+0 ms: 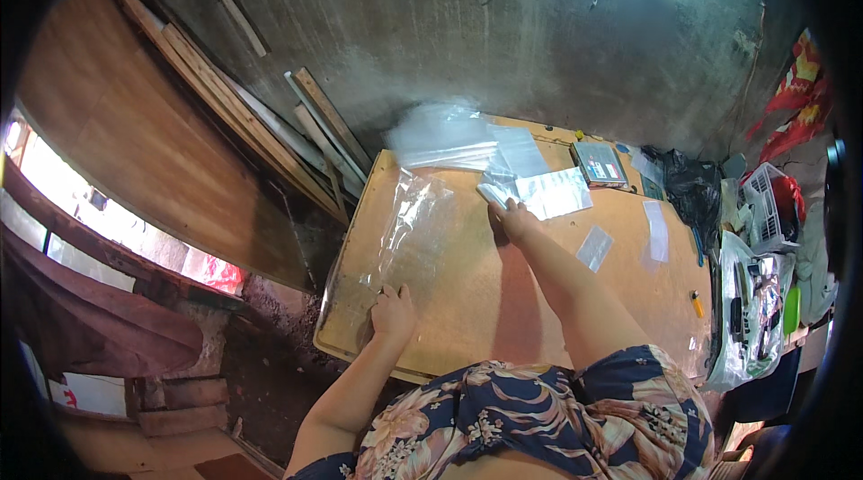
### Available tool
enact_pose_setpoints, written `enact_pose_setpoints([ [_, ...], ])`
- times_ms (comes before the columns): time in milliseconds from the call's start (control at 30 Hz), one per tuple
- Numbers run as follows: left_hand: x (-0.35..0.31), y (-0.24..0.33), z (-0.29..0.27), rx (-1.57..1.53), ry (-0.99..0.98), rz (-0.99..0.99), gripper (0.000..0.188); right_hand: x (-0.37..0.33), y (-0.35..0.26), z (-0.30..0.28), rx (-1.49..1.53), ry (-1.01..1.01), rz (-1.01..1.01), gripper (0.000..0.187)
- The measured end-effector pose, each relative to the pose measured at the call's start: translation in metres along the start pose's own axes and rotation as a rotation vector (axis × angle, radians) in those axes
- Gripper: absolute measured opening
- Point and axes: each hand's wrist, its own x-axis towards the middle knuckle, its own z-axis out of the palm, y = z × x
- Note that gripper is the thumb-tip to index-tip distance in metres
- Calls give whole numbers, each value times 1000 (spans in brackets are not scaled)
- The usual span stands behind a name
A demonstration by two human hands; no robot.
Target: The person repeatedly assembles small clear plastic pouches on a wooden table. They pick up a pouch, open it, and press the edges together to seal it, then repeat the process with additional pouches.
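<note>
A long sheet of clear plastic film (409,224) lies crinkled on the left part of the wooden table (467,287). My left hand (393,311) rests at its near end, fingers apart and touching the tabletop or the film's edge. Farther off, my right hand (514,219) has its thumb and fingers closed on the near left edge of some clear plastic bags (553,194). Behind them a larger pile of clear plastic bags (449,143) spreads along the table's far edge.
A flat box (599,165) sits at the back right, beside a black plastic bag (688,188). Smaller plastic pieces (595,248), a white strip (658,230) and an orange lighter (698,304) lie on the right. A white basket (766,206) stands beyond; wooden boards (328,125) lean on the wall.
</note>
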Motion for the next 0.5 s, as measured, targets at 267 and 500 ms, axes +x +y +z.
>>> enact_pose_setpoints([
  [267,-17,11,-21,16,-27,103,40,-7,9,-47,353,599,-91,20],
  [500,-18,52,-70,-505,486,434,55,-52,-9,-126,1656,342,87,25],
])
